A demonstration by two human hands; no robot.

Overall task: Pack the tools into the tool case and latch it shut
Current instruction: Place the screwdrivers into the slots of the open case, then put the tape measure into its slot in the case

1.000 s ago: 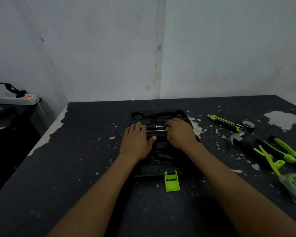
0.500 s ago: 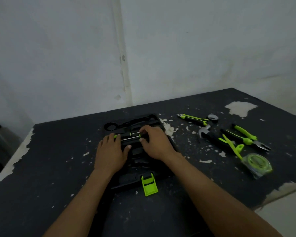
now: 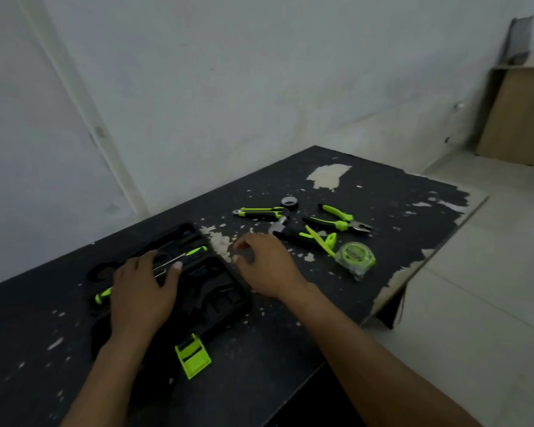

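A black tool case (image 3: 219,291) lies open on the dark table, its green latch (image 3: 193,355) folded out toward me. Two green-handled screwdrivers (image 3: 195,251) rest in its slots. My left hand (image 3: 142,291) lies flat on them, fingers spread. My right hand (image 3: 265,263) hovers just right of the case, fingers loosely curled and holding nothing. Further right lie a utility knife (image 3: 258,212), a hammer (image 3: 290,231), pliers (image 3: 339,221), a green tape measure (image 3: 355,260) and a tape roll (image 3: 289,201).
The table (image 3: 383,192) has peeling paint; its right edge runs just beyond the tape measure, with pale floor below. A white wall stands behind. A cardboard box (image 3: 518,112) sits on the floor at the far right.
My right hand has come off the screwdrivers and moved right, out of the case toward the loose tools. The view has swung right. My left hand stays on the screwdrivers.
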